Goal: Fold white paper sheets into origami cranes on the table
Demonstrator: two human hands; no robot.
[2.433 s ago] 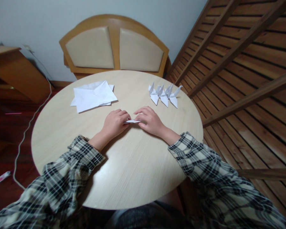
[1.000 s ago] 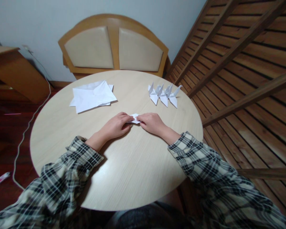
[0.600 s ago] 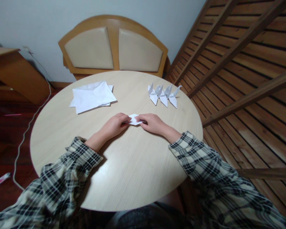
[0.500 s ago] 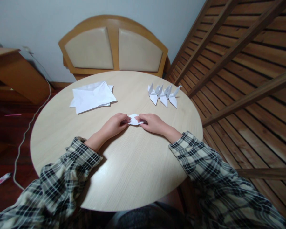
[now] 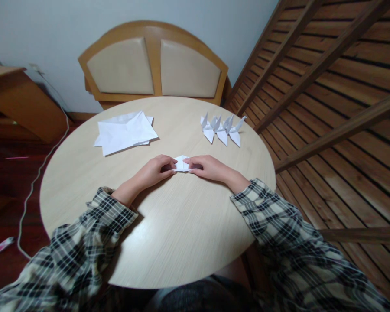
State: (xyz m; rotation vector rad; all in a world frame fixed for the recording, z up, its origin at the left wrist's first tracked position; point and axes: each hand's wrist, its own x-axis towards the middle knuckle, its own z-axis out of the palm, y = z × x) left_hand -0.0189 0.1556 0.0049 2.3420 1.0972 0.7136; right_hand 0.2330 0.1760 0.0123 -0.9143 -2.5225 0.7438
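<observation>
A small folded piece of white paper [image 5: 182, 164] lies flat on the round table [image 5: 169, 234], caught between the person's two hands. The left hand [image 5: 154, 170] rests on the tabletop with its fingers curled, and the fingertips [image 5: 173, 164] pinch the paper's left edge. The right hand [image 5: 208, 167] lies opposite, knuckles up, with its fingertips [image 5: 187, 162] pressing down on the paper's right end, so that only the middle of the paper shows between the two hands. The hands nearly meet over it. Whether the paper is lifted at all off the wood cannot be told.

Beyond the right hand, farther across the table and a little to its right, a row of finished paper cranes [image 5: 221, 129] stands close together, wings touching or nearly so. Beyond the left hand and off to its left, a loose stack of white sheets [image 5: 123, 132] lies flat, its corners askew. Both forearms wear plaid sleeves [image 5: 94, 229]. Past the far rim of the table stands a chair [image 5: 154, 65] with a padded back. To the right of the right arm runs slatted wood [image 5: 328, 86].
</observation>
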